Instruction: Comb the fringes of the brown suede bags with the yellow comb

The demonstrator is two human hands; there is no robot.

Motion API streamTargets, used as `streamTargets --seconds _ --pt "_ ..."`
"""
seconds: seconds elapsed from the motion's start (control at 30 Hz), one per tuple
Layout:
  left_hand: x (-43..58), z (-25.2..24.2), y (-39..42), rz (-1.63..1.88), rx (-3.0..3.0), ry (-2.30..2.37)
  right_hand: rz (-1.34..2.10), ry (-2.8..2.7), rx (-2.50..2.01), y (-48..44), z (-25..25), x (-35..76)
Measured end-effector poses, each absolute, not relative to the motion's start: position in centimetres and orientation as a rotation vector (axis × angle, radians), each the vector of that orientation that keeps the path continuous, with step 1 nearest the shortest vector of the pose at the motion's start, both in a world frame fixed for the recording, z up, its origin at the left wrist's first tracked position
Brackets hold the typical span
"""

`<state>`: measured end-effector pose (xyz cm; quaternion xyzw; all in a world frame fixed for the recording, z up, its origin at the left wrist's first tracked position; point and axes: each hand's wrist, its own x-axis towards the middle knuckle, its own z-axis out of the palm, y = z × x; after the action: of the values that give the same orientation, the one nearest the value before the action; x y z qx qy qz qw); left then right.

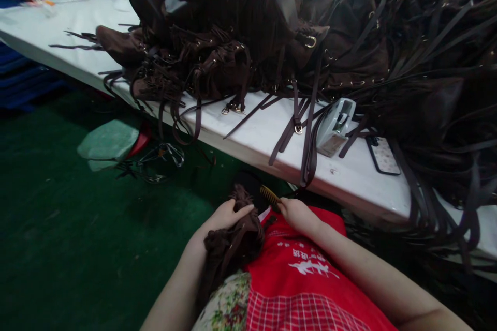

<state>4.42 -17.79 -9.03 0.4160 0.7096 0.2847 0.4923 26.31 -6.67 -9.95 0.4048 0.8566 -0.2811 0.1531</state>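
My left hand (229, 214) is closed on a dark brown fringed bag (236, 243) that rests on my lap, with its fringe bunched toward the table. In my right hand (297, 214) is a yellowish-brown comb (269, 196), gripped at its end. The comb's teeth point up and to the left, a short way right of the fringe and apart from it. Part of the bag is hidden under my left forearm and the lap. Beneath both hands lies a red apron (295, 253) with white print.
A white table (248, 129) crosses in front, heaped with dark brown bags (272, 15) whose straps hang over its edge. On it lie a phone (382, 155) and a clear-and-grey box-like item (336, 126). A pale plastic bag (111, 142) and tangled cords (161, 160) are on the green floor.
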Motion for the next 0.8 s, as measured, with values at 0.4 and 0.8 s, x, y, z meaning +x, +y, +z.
streamTargets --seconds 0.4,0.8 --pt "-7.4 4.4 -20.8 0.197 1.297 2.616 -1.496 2.715 1.064 -4.4 -3.8 26.2" --pt "-10.7 10.2 -21.6 1.482 0.35 1.847 -1.671 3.016 0.775 -7.0 2.1 21.2"
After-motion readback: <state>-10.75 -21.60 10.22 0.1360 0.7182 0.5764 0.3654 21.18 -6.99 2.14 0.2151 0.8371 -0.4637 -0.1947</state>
